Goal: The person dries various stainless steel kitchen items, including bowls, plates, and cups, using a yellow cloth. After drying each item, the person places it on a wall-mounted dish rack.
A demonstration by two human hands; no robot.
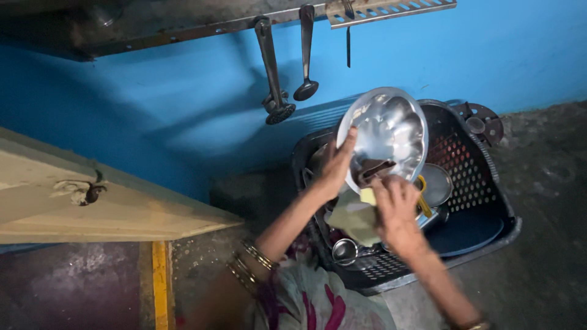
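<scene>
My left hand (337, 164) grips the rim of a round steel plate (385, 131), holding it tilted up above a dark plastic dish basket (483, 183). My right hand (396, 211) presses a pale yellow-green cloth (354, 217) against the plate's lower edge. Bangles sit on my left wrist (252, 264). The basket holds a small steel cup (344, 249), a steel lid (436, 183) and a dark blue plate (468, 232).
A ladle (306, 55) and a masher (273, 73) hang from a metal rack on the blue wall. A pale wooden door edge (92, 208) juts in at the left. A stove burner part (483, 122) lies behind the basket on the grey counter.
</scene>
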